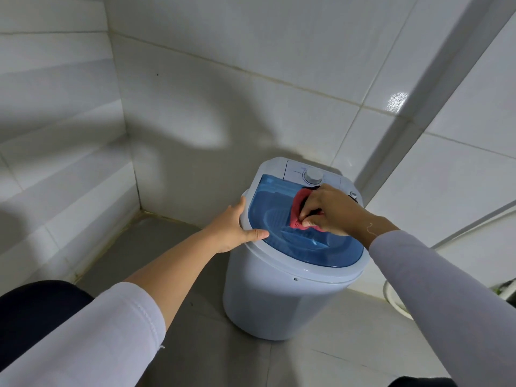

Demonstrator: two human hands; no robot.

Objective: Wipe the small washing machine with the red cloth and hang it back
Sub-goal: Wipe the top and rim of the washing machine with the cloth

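A small white washing machine (273, 300) with a clear blue lid (275, 216) stands on the floor near the tiled corner. A white dial (313, 176) sits on its rear control panel. My right hand (332, 210) presses a bunched red cloth (298, 208) onto the blue lid, close to the panel. Most of the cloth is hidden under my fingers. My left hand (234, 227) grips the machine's left rim, thumb on the lid's front edge and fingers around the side.
Tiled walls close in behind and to the left. A grey vertical pipe or frame (413, 115) runs up at the right. The rim of a white basin (396, 303) shows low right, with a thin hose (474, 227) above it. My dark knee (36, 311) is at lower left.
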